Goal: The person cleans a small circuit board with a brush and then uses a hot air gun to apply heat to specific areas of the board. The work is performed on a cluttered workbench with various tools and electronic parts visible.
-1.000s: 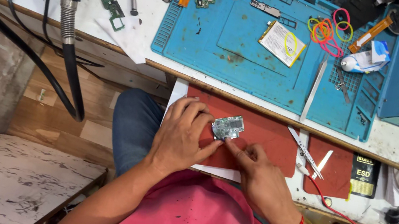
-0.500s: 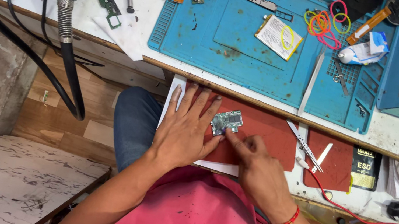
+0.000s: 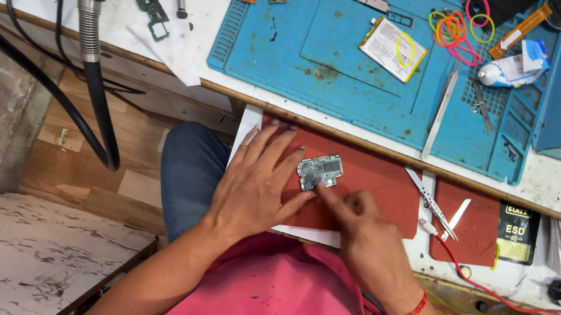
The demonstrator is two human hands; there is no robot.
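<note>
A cluttered repair bench runs across the top of the view, with a pull-out shelf below it covered by a red mat (image 3: 382, 191), over the lap of a person in a pink shirt (image 3: 284, 312) and blue jeans. On that mat lies a small green circuit board (image 3: 319, 171), flat and slightly tilted. The left hand (image 3: 256, 188) rests palm down just to the board's left, fingers spread and straight, its forefinger lying along the board's left edge and gripping nothing. The right hand (image 3: 367, 230), a red thread at its wrist, is loosely curled with the forefinger stretched out, its tip pressing the board's lower right corner; it clasps nothing that can be seen. To the right on the shelf lie metal tweezers (image 3: 430, 202) beside a second red pad. Farther off, on the bench, a blue work mat (image 3: 314, 56) carries a flat battery pack (image 3: 392, 49), coloured rubber bands (image 3: 457, 29) and small parts, and a black hose (image 3: 93, 63) hangs down at the left.
</note>
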